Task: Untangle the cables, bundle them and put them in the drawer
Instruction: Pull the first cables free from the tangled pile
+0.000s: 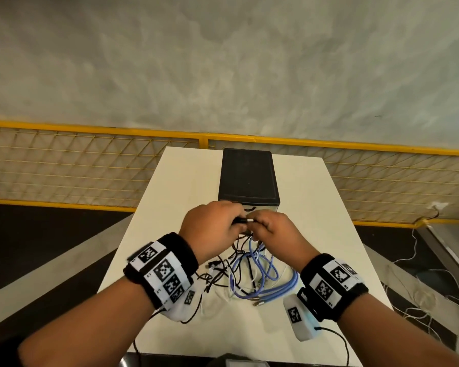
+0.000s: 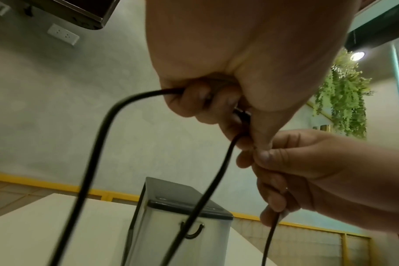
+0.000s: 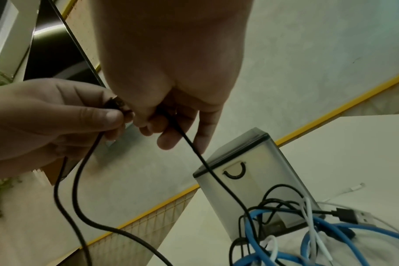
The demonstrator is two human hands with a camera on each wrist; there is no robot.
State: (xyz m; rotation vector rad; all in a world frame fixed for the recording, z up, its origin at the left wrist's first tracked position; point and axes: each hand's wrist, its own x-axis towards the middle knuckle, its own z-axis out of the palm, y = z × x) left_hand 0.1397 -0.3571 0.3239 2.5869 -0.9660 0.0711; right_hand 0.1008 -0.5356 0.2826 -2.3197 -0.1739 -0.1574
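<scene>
Above table (image 1: pixel 316 207), hands pinching black cable (image 2: pixel 96 144)

Overhead head view, underside wrist close-ups

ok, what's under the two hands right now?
Under the left hand and right hand: a tangle of blue, black and white cables on the white table. The hands cover the strands directly beneath them.

Your left hand (image 1: pixel 210 229) and right hand (image 1: pixel 276 231) pinch a black cable (image 1: pixel 240 221) together. Tangled cables (image 1: pixel 249 276) (blue, black, white) lie below, before the drawer box (image 1: pixel 248 176).
</scene>
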